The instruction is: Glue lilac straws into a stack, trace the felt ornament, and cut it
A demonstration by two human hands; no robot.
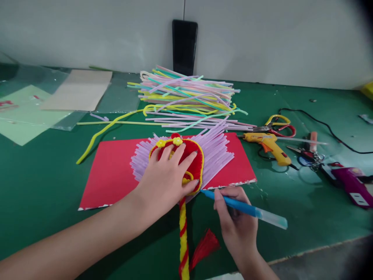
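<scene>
Our left hand (166, 171) lies palm down with its fingers spread, pressing on the round red fan (190, 153) over the middle of the red sheet (107, 167); it is not closed around anything. Our right hand (237, 221), just off the near edge of the red sheet, pinches a blue pen (241, 205) between thumb and fingers. The pen's tip meets the fan's yellow-edged rim above that near edge; we cannot tell whether it touches the rim or the layer beneath.

Lilac strips (217, 149) spread from under the fan across the red sheet. They look light, soft and easily pushed out of line, so we would judge a flat palm on the fan's face safer than tugging at them. The fan itself seems light; its twisted yellow-and-red handle (183, 233), running past the near edge of the red sheet, looks fuzzy rather than slippery and the best place to grip for lifting. The red tassel (205, 251) beside it seems limp.

Beyond the far edge of the red sheet lies a heap of coloured fuzzy stems (186, 91); right of the sheet, a yellow glue gun (269, 146).
</scene>
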